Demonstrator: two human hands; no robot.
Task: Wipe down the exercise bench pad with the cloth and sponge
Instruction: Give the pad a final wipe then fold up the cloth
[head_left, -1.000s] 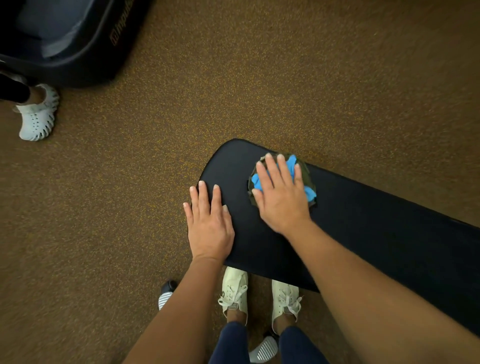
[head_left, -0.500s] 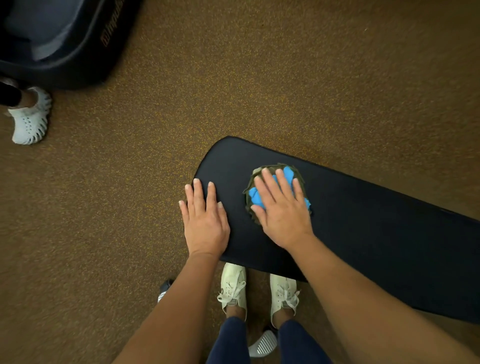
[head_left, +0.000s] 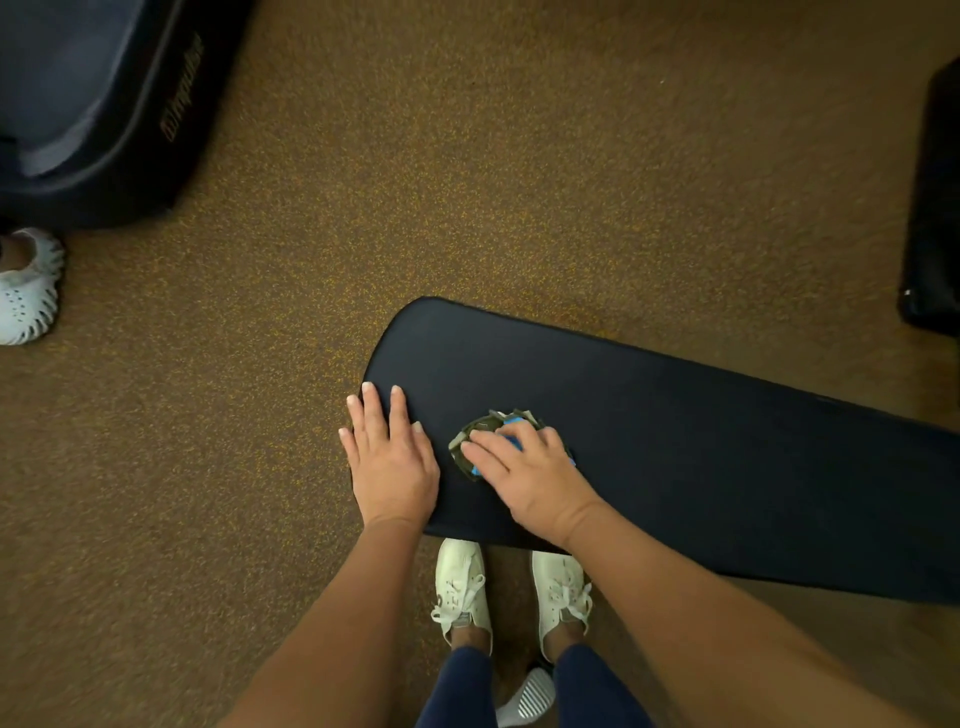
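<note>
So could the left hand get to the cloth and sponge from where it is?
Probably yes. The left hand lies flat on the bench pad right beside the cloth and sponge, with only bare pad between. The right hand, gripping it, covers most of it.

This is looking like a gym. A speckled brown rubber floor (head_left: 519, 182) is running under everything, a long dark padded bench (head_left: 727, 457) is lying across it, a dark machine base (head_left: 104, 130) bearing brand lettering (head_left: 183, 88) is sitting top left, another black pad (head_left: 935, 208) is showing at right, and the person is wearing white trainers (head_left: 462, 587).
</note>
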